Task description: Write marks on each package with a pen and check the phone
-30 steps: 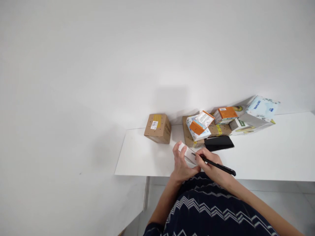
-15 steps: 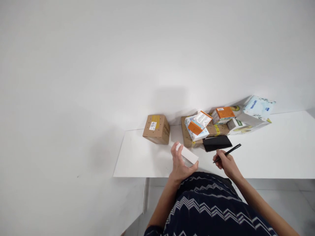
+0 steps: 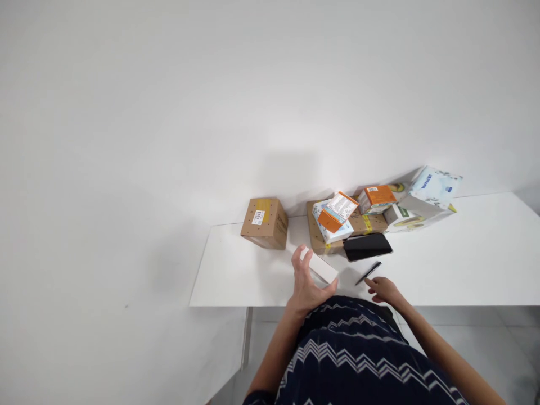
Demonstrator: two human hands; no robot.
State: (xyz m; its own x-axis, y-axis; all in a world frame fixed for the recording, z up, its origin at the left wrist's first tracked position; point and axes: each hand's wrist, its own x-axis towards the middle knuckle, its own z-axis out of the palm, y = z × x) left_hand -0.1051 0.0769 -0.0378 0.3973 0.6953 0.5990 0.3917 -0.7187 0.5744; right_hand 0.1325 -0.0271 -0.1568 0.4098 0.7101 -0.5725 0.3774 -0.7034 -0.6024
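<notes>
My left hand (image 3: 307,284) is closed around a small white box (image 3: 324,268), fingers over its far left end and thumb at the near right end. A dark pen (image 3: 368,273) lies slantwise on the white table to the right of that box. Just beside the pen is my right hand (image 3: 383,289), its fingers loosely apart and holding nothing. One fingertip is at the pen, and I cannot tell whether it touches. Beyond the pen lies a black smartphone (image 3: 368,247).
A brown cardboard box (image 3: 265,222) with a number label stands at the left. Flat cartons carry a white-blue box (image 3: 342,232) and orange-white boxes (image 3: 332,220) (image 3: 377,195). Farther right, a blue-white tissue pack (image 3: 436,187) rests on an avocado-print box (image 3: 396,216). A wall runs behind.
The pen has left my right hand and now lies on the table. That hand has moved slightly down toward me, and its fingers have loosened. My left hand still holds the white box.
</notes>
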